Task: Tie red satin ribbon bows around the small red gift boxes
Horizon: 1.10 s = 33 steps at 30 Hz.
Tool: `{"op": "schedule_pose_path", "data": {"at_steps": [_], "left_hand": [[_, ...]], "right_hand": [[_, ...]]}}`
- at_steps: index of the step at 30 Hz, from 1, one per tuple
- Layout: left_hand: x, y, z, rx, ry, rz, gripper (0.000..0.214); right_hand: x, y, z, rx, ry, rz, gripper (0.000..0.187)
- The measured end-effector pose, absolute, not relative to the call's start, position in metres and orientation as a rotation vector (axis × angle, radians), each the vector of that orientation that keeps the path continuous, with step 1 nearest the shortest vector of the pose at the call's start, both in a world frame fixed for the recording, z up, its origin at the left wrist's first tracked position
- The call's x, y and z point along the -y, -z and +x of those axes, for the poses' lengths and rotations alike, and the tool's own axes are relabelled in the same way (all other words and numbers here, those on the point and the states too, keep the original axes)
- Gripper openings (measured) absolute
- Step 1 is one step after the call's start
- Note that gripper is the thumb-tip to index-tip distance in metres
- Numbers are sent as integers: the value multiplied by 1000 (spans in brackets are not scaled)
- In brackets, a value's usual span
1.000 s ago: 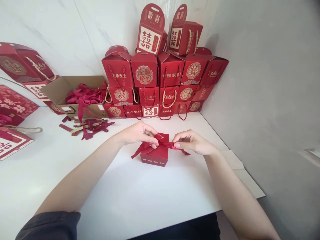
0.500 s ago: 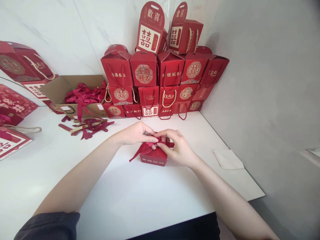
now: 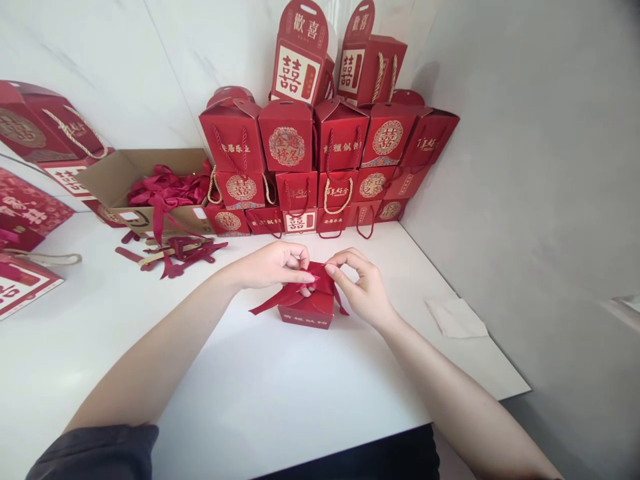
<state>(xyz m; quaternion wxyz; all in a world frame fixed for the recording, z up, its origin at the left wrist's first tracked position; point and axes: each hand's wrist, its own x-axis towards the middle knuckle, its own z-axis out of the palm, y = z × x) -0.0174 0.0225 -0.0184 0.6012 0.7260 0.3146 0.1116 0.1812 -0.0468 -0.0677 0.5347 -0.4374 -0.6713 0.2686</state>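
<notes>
A small red gift box (image 3: 306, 316) with pale lettering on its front stands upright on the white table before me. Red ribbon (image 3: 273, 302) lies across its top, one tail hanging out to the left and another down the right side. My left hand (image 3: 273, 265) is closed, pinching the ribbon at the middle of the lid. At the lid's right back, my right hand (image 3: 363, 283) has thumb and forefinger pressed together by the ribbon; what lies between those fingertips is too small to make out.
Several red gift boxes (image 3: 287, 148) with cord handles are stacked at the back wall. An open cardboard box (image 3: 107, 177) holds red ribbons, with loose ribbon strips (image 3: 193, 252) before it. More boxes (image 3: 37, 133) stand at left. A white cloth (image 3: 456, 319) lies at right by the grey wall.
My right hand has drawn away to the right from my left hand, uncovering more of the lid. The ribbon's right tail now hangs down. My left hand stays at the middle.
</notes>
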Motion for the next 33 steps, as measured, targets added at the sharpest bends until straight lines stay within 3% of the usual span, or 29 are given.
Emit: {"op": "schedule_pose_path", "data": {"at_steps": [8, 23, 28, 33], "left_hand": [[-26, 15, -19, -619, -215, 1620, 22], [-22, 15, -14, -695, -202, 1638, 25], [-12, 12, -13, -777, -287, 1876, 24], [1, 11, -9, -966, -402, 2202, 20]], "right_hand": [[45, 75, 177, 1712, -722, -937, 3], [39, 71, 193, 2059, -512, -792, 19], [40, 73, 188, 1938, -584, -830, 8], [40, 76, 184, 1840, -667, -887, 8]]}}
